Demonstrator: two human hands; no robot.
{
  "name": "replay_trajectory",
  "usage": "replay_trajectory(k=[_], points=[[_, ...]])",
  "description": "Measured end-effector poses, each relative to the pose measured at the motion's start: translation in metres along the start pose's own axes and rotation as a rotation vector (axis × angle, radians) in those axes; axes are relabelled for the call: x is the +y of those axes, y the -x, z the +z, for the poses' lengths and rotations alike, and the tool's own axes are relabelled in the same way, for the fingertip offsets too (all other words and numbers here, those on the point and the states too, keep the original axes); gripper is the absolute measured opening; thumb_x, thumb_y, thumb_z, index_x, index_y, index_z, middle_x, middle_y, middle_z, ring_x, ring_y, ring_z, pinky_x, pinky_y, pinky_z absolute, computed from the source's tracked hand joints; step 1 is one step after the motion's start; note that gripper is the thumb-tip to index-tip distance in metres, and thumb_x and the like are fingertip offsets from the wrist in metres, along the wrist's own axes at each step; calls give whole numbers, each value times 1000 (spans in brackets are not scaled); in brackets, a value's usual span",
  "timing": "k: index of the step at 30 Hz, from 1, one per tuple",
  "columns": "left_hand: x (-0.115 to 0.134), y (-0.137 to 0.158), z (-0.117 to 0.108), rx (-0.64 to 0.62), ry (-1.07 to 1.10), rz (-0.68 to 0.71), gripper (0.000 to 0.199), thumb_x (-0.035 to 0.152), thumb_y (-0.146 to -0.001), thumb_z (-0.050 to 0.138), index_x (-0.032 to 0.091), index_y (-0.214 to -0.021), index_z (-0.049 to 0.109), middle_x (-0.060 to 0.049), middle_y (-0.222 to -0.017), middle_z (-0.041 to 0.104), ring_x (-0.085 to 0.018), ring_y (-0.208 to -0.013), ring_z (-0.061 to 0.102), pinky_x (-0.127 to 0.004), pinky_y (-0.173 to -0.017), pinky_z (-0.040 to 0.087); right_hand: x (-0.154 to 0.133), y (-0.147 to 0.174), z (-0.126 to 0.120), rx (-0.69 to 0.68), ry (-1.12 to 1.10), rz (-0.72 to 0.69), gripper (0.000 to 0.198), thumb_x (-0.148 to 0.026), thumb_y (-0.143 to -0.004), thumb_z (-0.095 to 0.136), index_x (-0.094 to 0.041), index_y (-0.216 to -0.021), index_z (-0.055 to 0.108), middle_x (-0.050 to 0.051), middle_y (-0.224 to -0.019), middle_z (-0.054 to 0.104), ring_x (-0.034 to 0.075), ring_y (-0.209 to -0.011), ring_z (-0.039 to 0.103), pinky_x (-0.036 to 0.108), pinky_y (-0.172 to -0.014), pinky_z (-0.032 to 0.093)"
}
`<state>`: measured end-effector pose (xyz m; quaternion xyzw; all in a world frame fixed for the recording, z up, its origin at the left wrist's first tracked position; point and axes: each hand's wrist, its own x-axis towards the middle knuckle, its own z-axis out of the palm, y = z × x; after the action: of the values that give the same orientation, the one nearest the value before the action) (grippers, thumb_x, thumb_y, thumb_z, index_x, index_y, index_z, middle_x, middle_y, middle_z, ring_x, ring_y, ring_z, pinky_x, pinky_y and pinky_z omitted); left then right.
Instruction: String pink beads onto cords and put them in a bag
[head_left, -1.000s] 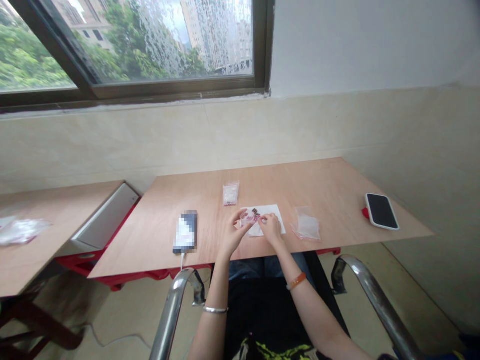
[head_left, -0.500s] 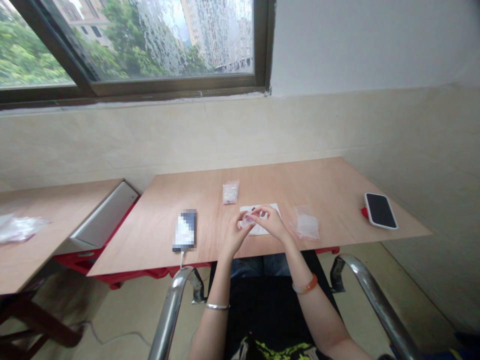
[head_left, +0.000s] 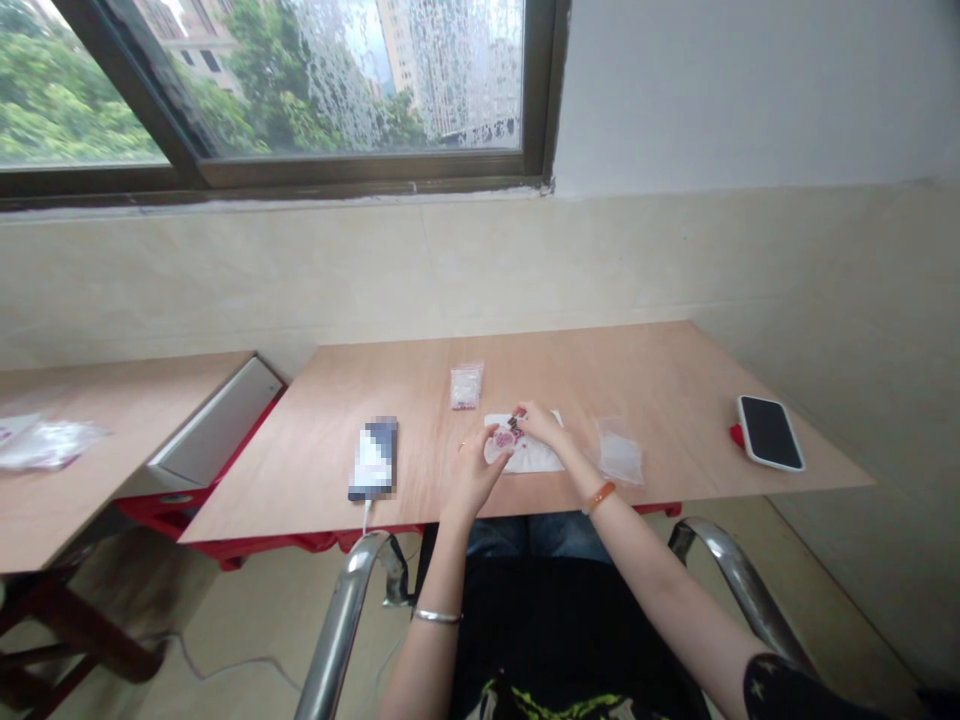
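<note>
Over a white sheet (head_left: pixel 540 458) on the table, my left hand (head_left: pixel 477 472) curves its thumb and forefinger around a small round clear-and-pink piece (head_left: pixel 503 440). Its exact kind is too small to tell. My right hand (head_left: pixel 540 424) is at the sheet's far side, fingers bent together beside small dark pieces (head_left: pixel 514 424). Whatever those fingertips pinch is hidden. Some pink bits lie between the hands. To the right of the sheet is a clear plastic bag (head_left: pixel 620 455). A small zip bag with pale contents (head_left: pixel 466 385) lies beyond my left hand.
A phone with a blurred screen (head_left: pixel 373 460) lies at left, its white cable hanging off the front edge. Another phone (head_left: pixel 770 433) rests on something red at right. A second table (head_left: pixel 127 390) at left carries plastic bags (head_left: pixel 52 445). Metal chair armrests (head_left: pixel 345 610) flank me.
My right hand has moved away from the clear-and-pink piece, down to the dark pieces on the sheet. My left hand stays around the piece, its fingers wider apart. The view has shifted slightly.
</note>
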<state>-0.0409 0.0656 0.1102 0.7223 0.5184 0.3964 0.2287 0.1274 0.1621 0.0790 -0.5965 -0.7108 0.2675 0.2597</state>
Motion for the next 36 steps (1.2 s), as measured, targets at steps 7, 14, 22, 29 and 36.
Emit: replay_trajectory(k=[7,14,22,29,36], points=[[7,2,2,-63,-130,22,43,27,-79,64,21,-120,54,-10,-113,65,-27,-102,60,-43,-91,44,-16,-7,-6,-125,-17,11,17,-20,-83,61,-11,-98,62,8,-98,64,16,-84,60,28,-75,47],[13,2,0,-93,-153,14,42,25,-79,63,19,-120,54,-10,-115,64,-28,-104,60,-44,-92,43,-37,8,-22,-166,-96,28,33,-35,-90,55,-14,-116,55,8,-115,56,22,-98,58,40,-83,51],[5,4,1,-81,-174,6,43,27,-80,62,18,-122,53,-11,-117,63,-27,-107,59,-42,-94,43,-34,18,-36,-107,-177,28,24,-31,-90,54,-15,-108,58,7,-108,60,17,-91,60,35,-79,52],[5,4,5,-105,-211,-19,44,28,-80,62,19,-121,52,-9,-114,64,-27,-105,59,-42,-92,44,-32,39,-48,-66,-369,-96,7,-18,-74,65,-13,-79,66,4,-77,67,13,-68,61,23,-65,46],[17,5,15,-97,-144,42,39,26,-80,61,20,-118,54,-8,-113,65,-26,-103,60,-40,-90,44,-45,70,-52,-182,-396,-119,14,-26,-76,63,-15,-76,71,4,-73,68,14,-67,57,24,-62,42]])
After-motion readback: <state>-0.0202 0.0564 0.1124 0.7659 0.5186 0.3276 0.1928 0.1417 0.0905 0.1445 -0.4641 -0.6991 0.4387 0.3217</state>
